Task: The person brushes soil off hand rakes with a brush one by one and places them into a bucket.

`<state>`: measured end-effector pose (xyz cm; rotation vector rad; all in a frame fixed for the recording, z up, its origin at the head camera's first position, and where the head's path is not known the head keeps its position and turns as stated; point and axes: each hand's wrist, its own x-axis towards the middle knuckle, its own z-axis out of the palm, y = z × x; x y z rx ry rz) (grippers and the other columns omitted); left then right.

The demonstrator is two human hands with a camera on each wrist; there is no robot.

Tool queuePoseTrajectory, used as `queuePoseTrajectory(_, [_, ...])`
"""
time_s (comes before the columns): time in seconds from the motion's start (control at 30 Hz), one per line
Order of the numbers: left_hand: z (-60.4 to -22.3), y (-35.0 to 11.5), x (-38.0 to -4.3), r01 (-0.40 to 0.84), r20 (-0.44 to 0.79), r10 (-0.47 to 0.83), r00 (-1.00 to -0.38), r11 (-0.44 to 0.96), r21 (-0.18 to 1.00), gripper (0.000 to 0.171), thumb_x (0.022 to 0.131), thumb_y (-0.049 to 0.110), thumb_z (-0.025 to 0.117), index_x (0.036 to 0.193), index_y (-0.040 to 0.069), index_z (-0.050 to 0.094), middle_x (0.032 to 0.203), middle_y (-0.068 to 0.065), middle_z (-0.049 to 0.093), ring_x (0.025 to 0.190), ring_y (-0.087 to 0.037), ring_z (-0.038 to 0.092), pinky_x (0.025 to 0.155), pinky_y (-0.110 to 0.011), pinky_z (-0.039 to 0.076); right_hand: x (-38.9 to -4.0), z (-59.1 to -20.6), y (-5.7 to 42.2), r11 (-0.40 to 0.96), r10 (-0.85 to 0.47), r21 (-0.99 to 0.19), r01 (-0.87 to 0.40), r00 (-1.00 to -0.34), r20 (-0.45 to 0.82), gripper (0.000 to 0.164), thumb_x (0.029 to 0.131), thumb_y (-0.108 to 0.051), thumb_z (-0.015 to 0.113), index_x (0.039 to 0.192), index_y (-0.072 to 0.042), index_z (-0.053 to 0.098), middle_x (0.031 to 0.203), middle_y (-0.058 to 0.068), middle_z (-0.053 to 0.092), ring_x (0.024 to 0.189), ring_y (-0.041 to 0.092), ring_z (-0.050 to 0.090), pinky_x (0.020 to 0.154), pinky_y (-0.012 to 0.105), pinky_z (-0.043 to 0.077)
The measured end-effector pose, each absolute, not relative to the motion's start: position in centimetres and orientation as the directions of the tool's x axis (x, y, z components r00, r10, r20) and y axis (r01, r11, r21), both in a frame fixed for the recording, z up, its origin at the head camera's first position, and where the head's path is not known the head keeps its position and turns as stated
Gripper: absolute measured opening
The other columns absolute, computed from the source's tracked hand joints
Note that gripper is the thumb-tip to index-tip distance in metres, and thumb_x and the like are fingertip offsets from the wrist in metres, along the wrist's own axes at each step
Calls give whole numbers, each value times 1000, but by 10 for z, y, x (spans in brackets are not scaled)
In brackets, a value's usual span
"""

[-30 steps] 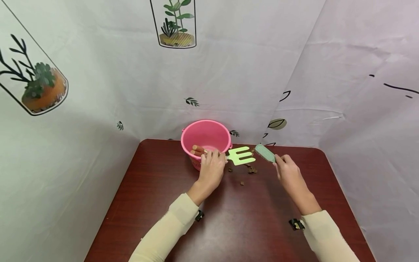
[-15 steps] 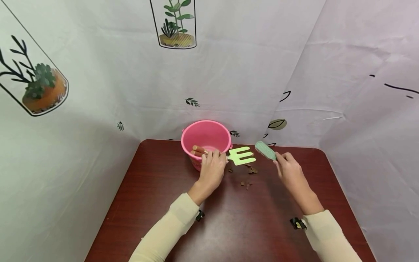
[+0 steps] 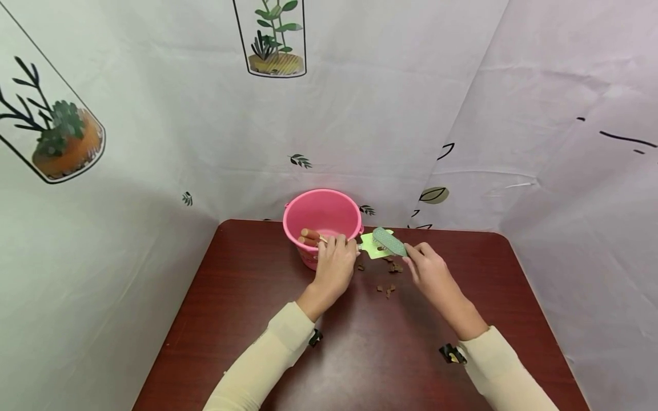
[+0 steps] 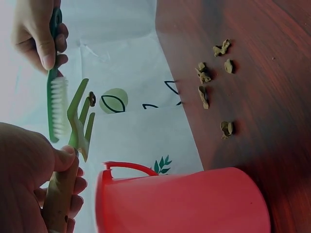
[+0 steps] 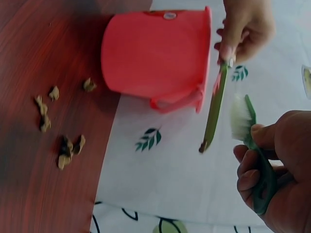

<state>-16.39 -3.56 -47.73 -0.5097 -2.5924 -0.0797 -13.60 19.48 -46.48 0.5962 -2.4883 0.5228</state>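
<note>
My left hand (image 3: 335, 265) grips a lime-green hand fork (image 3: 367, 244) by its wooden handle, beside the rim of a pink bucket (image 3: 324, 202). The tines point right. My right hand (image 3: 432, 274) holds a green brush (image 3: 389, 241) by its handle, its head overlapping the tines in the head view. Seen from the left wrist, the white bristles (image 4: 59, 107) face the fork with a small gap between. A small brown bit (image 4: 92, 99) clings near a tine, also visible as a dark speck (image 5: 203, 147) in the right wrist view.
Several dry brown bits (image 3: 394, 267) lie on the dark red table (image 3: 247, 319), below and right of the fork. Wooden handle ends (image 3: 308, 234) show at the bucket's near rim. A white printed cloth (image 3: 380, 114) stands behind the table.
Over the last second more brown bits have appeared on the table at the near side. The brush lifted slightly, then moved left over the fork tines. My left hand has stayed almost still.
</note>
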Motion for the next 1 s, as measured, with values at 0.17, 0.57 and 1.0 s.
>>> queuePoseTrajectory(0.17, [-476, -35, -164, 354, 469, 336, -817, 934, -52, 22, 101, 32, 64, 98, 11, 67, 88, -7, 60, 82, -25, 54, 69, -39, 41, -135, -466, 184, 817, -337, -234, -527, -766, 547, 32, 89, 0, 76, 118, 11, 70, 90, 15, 59, 71, 20, 61, 59, 36, 53])
queuePoseTrajectory(0.57, [-476, -34, -164, 353, 506, 336, -795, 933, -65, 24, 103, 32, 61, 95, 11, 68, 87, -7, 61, 81, -26, 56, 69, -40, 41, -135, -464, 190, 853, -287, -270, -447, -833, 473, 28, 93, 1, 72, 119, 12, 70, 91, 17, 58, 71, 25, 62, 60, 38, 54])
queuePoseTrajectory(1.0, [-478, -37, -164, 362, 556, 321, -766, 931, -39, 22, 100, 30, 65, 93, 10, 69, 87, -7, 61, 81, -27, 56, 68, -41, 41, -142, -469, 213, 886, -204, -300, -353, -878, 433, 28, 96, 1, 68, 120, 14, 68, 93, 22, 60, 73, 31, 65, 61, 41, 56])
